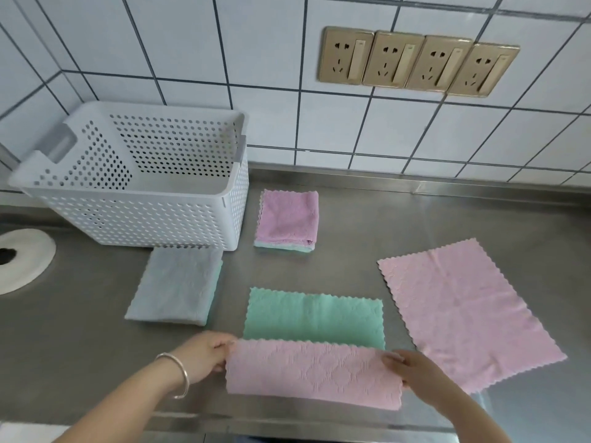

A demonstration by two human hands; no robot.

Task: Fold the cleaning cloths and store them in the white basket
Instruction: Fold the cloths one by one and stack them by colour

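A two-sided cloth (315,318), green on one face and pink on the other, lies at the front of the steel counter (415,219). Its near edge is turned over, so a pink band covers the front half. My left hand (204,353) pinches that band's left corner and my right hand (412,367) pinches its right corner. A pink cloth (463,311) lies flat and unfolded to the right. A folded grey cloth (177,284) rests in front of the white perforated basket (137,219). A folded purple cloth (287,220) sits right of the basket, which looks empty.
A round white sink fitting (22,263) is at the far left. The tiled wall behind carries a row of several gold sockets (415,62). The counter's front edge runs just below my hands. A silver bangle circles my left wrist.
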